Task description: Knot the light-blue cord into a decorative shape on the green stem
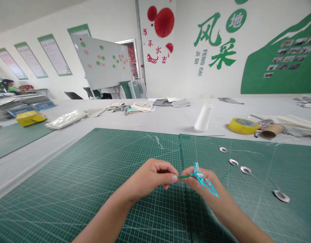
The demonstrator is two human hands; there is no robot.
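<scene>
A blue artificial flower (199, 175) with narrow looped petals lies sideways above the green cutting mat (135, 145), its short green stem (184, 176) pointing left. My left hand (155, 175) pinches the stem's end between thumb and forefinger. Close beside it, my right hand (201, 179) has its fingers closed around the stem near the blossom, partly hidden behind the petals. Several small ringed pieces (245, 170) with thin wire tails are spread on the mat to the right of my right hand. Loose white thread (159, 142) lies beyond my hands.
A white thread cone (203, 117) stands behind the mat. Right of it are a yellow tape roll (243, 126) and a cardboard tube (272, 130). Folded cloth pieces (141, 106) lie further back. At left are a yellow box (30, 118) and a plastic-wrapped packet (66, 119). A person sits far left.
</scene>
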